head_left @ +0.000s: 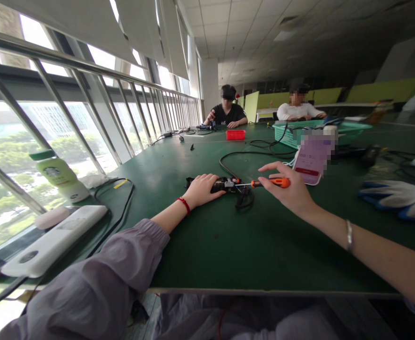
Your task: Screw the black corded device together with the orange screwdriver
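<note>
My left hand [204, 189] is wrapped over a slim black device [229, 184] lying on the green table [193, 250], holding it down. Part of the device is hidden under my fingers. At its right end, small parts and a black cable show. My right hand [292, 191] holds a screwdriver [280, 182] with an orange and black handle, the thumb against it and the index finger raised. The thin shaft points left and its tip meets the right end of the device; whether it sits in a screw is too small to tell.
A phone [311, 160] leans behind my right hand, before a green basket [288, 134]. Gloves [402, 196] lie at right. At left are a bottle [62, 175], a white power bank [58, 238] and cables. A red box [235, 135] and two people stand out across the table.
</note>
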`<state>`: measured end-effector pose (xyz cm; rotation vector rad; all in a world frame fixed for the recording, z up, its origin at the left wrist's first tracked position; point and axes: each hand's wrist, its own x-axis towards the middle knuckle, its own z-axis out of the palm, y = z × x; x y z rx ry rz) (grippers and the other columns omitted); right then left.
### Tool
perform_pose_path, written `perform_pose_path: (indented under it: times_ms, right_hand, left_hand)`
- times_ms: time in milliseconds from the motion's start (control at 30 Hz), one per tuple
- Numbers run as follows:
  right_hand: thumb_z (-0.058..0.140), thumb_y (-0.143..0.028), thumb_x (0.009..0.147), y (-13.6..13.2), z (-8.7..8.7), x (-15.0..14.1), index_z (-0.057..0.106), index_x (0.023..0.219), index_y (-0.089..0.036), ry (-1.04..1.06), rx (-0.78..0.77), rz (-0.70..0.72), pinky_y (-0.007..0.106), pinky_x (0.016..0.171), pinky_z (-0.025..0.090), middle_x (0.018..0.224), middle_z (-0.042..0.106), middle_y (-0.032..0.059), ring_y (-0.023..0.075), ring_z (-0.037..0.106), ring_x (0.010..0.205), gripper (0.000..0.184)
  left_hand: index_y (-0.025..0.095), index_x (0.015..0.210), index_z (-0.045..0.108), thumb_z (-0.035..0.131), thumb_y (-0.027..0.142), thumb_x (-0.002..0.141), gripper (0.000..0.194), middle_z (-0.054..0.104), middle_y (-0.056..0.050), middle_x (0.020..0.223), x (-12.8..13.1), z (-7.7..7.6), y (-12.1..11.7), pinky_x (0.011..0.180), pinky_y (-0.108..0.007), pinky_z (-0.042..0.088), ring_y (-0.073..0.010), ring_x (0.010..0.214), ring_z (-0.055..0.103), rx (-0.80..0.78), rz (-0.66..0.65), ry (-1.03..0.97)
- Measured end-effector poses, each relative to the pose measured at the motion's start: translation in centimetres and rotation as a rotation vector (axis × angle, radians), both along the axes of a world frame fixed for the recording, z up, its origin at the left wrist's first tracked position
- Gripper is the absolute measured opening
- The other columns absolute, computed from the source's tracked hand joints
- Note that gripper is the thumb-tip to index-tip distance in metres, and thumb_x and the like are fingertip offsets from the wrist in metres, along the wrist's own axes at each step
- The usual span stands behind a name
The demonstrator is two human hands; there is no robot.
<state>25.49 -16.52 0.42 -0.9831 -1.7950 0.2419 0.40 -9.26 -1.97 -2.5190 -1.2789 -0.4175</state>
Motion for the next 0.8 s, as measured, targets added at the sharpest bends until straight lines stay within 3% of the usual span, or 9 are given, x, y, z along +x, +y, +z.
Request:
perform_pose_path:
  times_ms: [133,233,433,633,800]
  right_hand:
    - [0.062,-0.027,0.075,0.09,0.0,-0.05,0.05,0.111,-0.023,0.033,0.094,0.027,0.027,0.056,0.047,0.081,0.057,0.0006,0.0131,0.054,0.061,0.039]
    - [0.063,-0.027,0.073,0.08,0.14,-0.11,0.044,0.119,-0.023,0.059,0.096,0.04,0.028,0.061,0.049,0.083,0.056,0.0005,0.0141,0.056,0.067,0.05]
    - [0.057,-0.039,0.08,-0.18,0.34,-0.09,0.058,0.092,-0.022,0.0,-0.07,-0.04,0.026,0.052,0.042,0.06,0.055,-0.0026,0.0126,0.052,0.05,0.021]
    - [0.064,-0.029,0.073,0.08,0.08,-0.22,0.046,0.116,-0.022,0.072,0.087,0.026,0.028,0.061,0.049,0.081,0.059,0.001,0.0153,0.059,0.067,0.047]
    - [0.059,-0.041,0.078,-0.06,0.2,-0.15,0.056,0.094,-0.021,0.047,-0.099,-0.038,0.026,0.047,0.044,0.053,0.051,-0.0048,0.0124,0.051,0.044,0.025]
  left_hand:
    - [0.017,0.109,0.054,0.046,0.058,0.084,0.048,0.062,-0.009,0.104,0.04,0.07,-0.05,0.082,-0.037,0.044,-0.0252,0.095,0.058,-0.001,0.007,0.001]
    - [0.018,0.11,0.054,0.046,0.057,0.084,0.048,0.062,-0.009,0.104,0.05,0.1,-0.09,0.083,-0.037,0.044,-0.025,0.095,0.058,-0.003,0.01,0.0]
    - [0.017,0.11,0.054,0.045,0.059,0.084,0.05,0.062,-0.008,0.104,-0.02,0.04,-0.01,0.083,-0.037,0.044,-0.0252,0.095,0.058,-0.004,0.004,-0.002]
    - [0.017,0.109,0.054,0.045,0.058,0.084,0.049,0.062,-0.009,0.103,-0.04,-0.01,0.01,0.082,-0.037,0.044,-0.0253,0.094,0.058,0.0,0.003,-0.004]
    - [0.017,0.11,0.054,0.045,0.058,0.084,0.049,0.062,-0.008,0.104,0.01,-0.03,-0.02,0.083,-0.037,0.044,-0.0252,0.095,0.058,-0.002,0.008,-0.001]
